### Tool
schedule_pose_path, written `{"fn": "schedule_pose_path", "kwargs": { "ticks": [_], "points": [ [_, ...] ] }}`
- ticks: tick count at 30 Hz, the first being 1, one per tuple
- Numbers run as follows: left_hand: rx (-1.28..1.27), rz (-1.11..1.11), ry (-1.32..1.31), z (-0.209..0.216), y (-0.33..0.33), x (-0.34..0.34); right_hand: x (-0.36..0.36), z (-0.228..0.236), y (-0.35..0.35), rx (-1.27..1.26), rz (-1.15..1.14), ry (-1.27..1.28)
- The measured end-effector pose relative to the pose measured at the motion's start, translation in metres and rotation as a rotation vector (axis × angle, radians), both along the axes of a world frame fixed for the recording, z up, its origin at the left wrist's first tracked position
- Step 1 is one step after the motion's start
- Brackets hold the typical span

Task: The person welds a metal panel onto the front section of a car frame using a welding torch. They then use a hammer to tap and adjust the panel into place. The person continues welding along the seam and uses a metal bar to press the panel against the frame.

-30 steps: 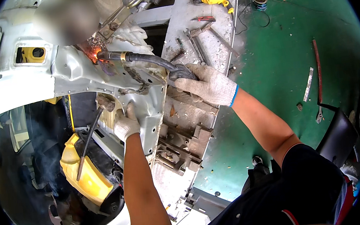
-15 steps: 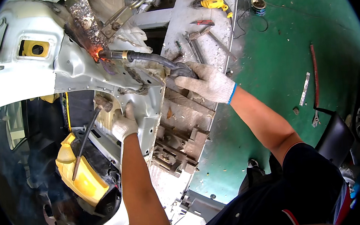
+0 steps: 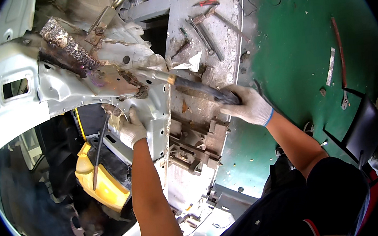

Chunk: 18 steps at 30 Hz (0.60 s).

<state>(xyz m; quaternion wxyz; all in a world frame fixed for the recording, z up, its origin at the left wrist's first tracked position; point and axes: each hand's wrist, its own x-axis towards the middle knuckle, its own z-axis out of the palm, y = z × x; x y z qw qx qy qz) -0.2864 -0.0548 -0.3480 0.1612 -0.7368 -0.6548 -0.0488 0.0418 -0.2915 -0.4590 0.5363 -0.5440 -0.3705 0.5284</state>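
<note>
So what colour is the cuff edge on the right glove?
Blue: the white glove on the right hand has a blue cuff edge, seen in the head view.

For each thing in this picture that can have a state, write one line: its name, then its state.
Left hand: gloved, pressed flat on the panel.
Right hand: gloved, gripping the torch handle.
Torch: held level, tip toward the panel, no flame visible.
Car body panel: cut, scorched near the tip.
Hand tools: lying loose on the bench.
Metal strip: lying on the green floor.
</note>
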Motion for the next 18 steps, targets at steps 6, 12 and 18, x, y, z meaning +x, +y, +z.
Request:
{"fn": "schedule_pose_path", "kwargs": {
  "ticks": [6, 12, 18],
  "points": [
    [0.153, -0.076, 0.0, -0.007, 0.003, -0.003, -0.013, -0.034, -0.037, 0.025, 0.026, -0.083],
    [0.127, -0.024, -0.019, -0.005, 0.003, -0.002, 0.003, -0.043, -0.046, 0.072, 0.083, -0.142],
    [0.025, 0.065, -0.029, 0.003, 0.0, 0.007, 0.03, -0.042, -0.041, 0.047, 0.022, -0.154]
  ]
}}
